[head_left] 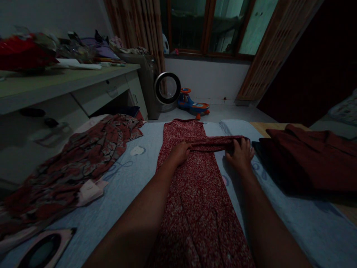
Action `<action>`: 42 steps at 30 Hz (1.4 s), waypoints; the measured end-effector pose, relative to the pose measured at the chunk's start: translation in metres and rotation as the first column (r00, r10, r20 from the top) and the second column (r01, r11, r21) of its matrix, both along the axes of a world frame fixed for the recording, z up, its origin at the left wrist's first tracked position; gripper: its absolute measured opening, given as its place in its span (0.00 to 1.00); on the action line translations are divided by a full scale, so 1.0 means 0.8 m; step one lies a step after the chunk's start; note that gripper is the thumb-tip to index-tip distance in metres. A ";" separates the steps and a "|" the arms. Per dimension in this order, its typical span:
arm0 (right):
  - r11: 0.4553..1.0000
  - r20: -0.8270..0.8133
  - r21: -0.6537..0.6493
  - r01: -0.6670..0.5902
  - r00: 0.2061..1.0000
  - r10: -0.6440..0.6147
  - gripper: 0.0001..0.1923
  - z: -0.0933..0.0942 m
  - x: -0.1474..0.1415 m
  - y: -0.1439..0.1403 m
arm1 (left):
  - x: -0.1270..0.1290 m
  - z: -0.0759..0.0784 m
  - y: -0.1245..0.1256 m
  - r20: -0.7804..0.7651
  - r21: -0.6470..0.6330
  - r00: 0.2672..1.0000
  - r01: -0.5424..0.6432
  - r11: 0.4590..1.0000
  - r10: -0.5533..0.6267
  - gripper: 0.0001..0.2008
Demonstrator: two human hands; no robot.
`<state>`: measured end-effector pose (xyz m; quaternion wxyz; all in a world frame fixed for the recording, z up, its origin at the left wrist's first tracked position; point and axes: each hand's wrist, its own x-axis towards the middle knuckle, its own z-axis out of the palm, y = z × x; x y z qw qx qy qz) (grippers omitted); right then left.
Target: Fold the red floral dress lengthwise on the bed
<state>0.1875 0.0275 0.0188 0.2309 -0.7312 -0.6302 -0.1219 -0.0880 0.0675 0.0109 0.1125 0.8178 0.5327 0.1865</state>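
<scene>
A red speckled dress (195, 193) lies lengthwise on the light blue sheet (134, 178) in front of me. One sleeve (214, 143) is folded across its upper part. My left hand (180, 152) rests on the dress where the folded sleeve begins, fingers curled over the cloth. My right hand (241, 152) presses on the sleeve's end at the dress's right edge, fingers spread over the fabric.
A dark red patterned garment (78, 160) lies spread at the left. Folded dark red clothes (306, 160) are stacked at the right. A cluttered desk (64, 85) stands at the left, with a grey machine with a round opening (167, 87) and a toy car (192, 104) on the floor beyond.
</scene>
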 end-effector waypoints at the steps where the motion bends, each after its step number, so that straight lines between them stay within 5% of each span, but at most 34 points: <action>1: 0.999 -0.001 -0.009 0.031 1.000 -0.031 0.32 -0.001 0.000 -0.001 | 0.000 0.001 -0.001 -0.004 0.001 1.000 -0.002 1.000 0.002 0.14; 8: 0.986 -0.135 -0.012 0.168 0.976 -0.168 0.16 0.015 0.014 -0.008 | 0.001 0.005 -0.004 0.014 -0.009 1.000 0.004 1.000 -0.004 0.14; 14: 0.982 -0.297 0.163 0.097 0.954 -0.045 0.13 0.036 0.021 -0.006 | -0.001 -0.002 0.001 0.065 -0.011 0.998 -0.003 1.000 0.003 0.13; 19: 0.919 -0.493 0.371 0.133 0.867 0.074 0.15 0.032 0.039 0.004 | -0.003 -0.008 0.007 0.227 -0.022 0.974 0.003 1.000 0.002 0.11; 27: 0.907 -0.307 0.385 0.170 0.950 -0.048 0.20 0.019 0.031 0.006 | -0.006 -0.010 0.011 0.370 -0.017 0.929 -0.015 1.000 0.020 0.10; 32: 0.960 -0.314 0.141 -0.241 0.909 0.274 0.09 0.018 0.015 0.007 | -0.007 -0.009 0.010 0.378 -0.016 0.926 -0.017 1.000 0.022 0.09; 34: 0.950 -0.335 -0.012 -0.313 0.896 0.291 0.10 0.014 0.014 0.009 | -0.007 -0.009 0.009 0.378 -0.019 0.925 -0.018 1.000 0.024 0.09; 38: 0.975 -0.182 -0.127 -0.185 0.970 0.160 0.13 0.006 0.014 0.008 | -0.007 -0.009 0.009 0.390 -0.010 0.921 -0.020 1.000 0.022 0.10; 42: 0.982 -0.108 -0.185 -0.033 0.994 0.014 0.27 0.004 0.013 0.004 | -0.007 -0.010 0.009 0.403 -0.016 0.915 -0.009 1.000 0.015 0.10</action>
